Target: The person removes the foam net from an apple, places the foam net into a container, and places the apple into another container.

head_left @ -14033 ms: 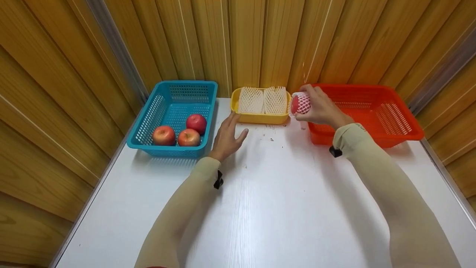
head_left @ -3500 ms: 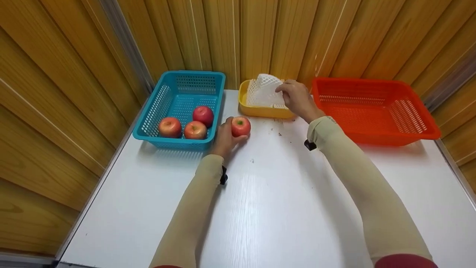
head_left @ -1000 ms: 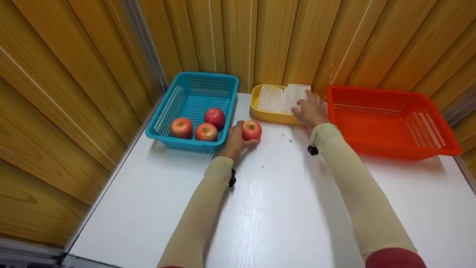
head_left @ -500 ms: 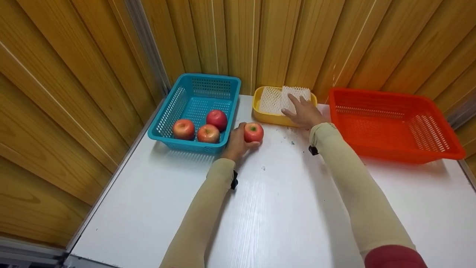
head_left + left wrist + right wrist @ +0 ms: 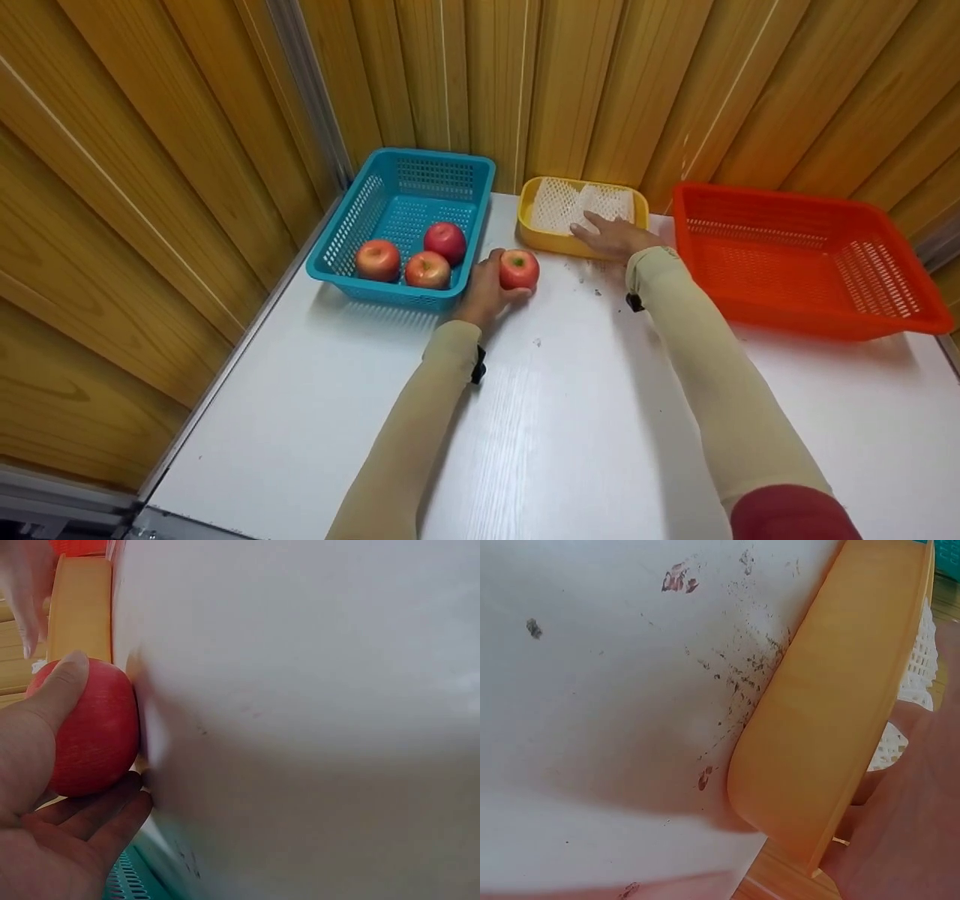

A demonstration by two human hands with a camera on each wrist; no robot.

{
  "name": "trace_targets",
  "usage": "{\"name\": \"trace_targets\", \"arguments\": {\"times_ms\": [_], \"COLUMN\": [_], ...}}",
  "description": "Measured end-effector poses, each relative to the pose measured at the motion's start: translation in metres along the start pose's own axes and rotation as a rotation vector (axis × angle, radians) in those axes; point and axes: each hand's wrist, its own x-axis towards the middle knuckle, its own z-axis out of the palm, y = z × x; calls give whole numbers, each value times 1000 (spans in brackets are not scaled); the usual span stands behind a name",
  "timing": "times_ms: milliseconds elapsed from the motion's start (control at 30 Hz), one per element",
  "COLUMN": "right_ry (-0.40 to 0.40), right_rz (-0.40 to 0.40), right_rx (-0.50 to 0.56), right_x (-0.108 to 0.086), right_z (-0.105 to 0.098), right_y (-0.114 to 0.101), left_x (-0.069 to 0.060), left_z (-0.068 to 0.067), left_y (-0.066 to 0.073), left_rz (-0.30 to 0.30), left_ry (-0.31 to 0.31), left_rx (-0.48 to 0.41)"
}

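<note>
My left hand (image 5: 482, 297) grips a red apple (image 5: 520, 270) at the table beside the blue basket (image 5: 375, 288). In the left wrist view the thumb lies across this apple (image 5: 101, 735), and other fingers are underneath. Two white foam net sleeves (image 5: 553, 204) lie flat, side by side, in a yellow tray (image 5: 559, 244). My right hand (image 5: 619, 238) rests over the right sleeve with fingers extended, touching it. In the right wrist view the yellow tray (image 5: 821, 705) hides most of that hand's fingertips. Several apples (image 5: 427, 269) sit in the blue basket's near end.
A red basket (image 5: 817, 322) stands at the right, near the yellow tray. Wooden panels (image 5: 585, 82) close off the back and left side. Dark specks (image 5: 597, 292) mark the white table (image 5: 570, 420) in front of the tray.
Earlier my right hand held a netted apple by the red basket, then lifted a sleeve; now it lies lower over the flat sleeves. My left hand, empty at first, has taken an apple.
</note>
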Motion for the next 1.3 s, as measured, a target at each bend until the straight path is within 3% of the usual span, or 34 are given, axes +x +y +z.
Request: {"name": "trace_targets", "arguments": {"times_ms": [300, 633, 767, 933, 1100, 1300], "right_ry": [7, 30, 90, 217, 358, 412], "right_rz": [-16, 29, 13, -40, -100, -127], "right_rx": [-16, -14, -21, -43, -60, -53], "right_x": [-4, -7, -7, -7, -6, -9], "right_z": [-3, -6, -3, 3, 13, 26], "right_y": [7, 15, 15, 11, 3, -4], "left_x": [0, 0, 3, 5, 5, 9], "left_z": [3, 5, 3, -1, -9, -17], "left_y": [10, 23, 30, 37, 41, 43], "left_rz": [64, 8, -19, -4, -8, 38], "left_ry": [19, -5, -13, -46, -117, -178], "left_rx": [76, 169, 225, 326, 339, 381]}}
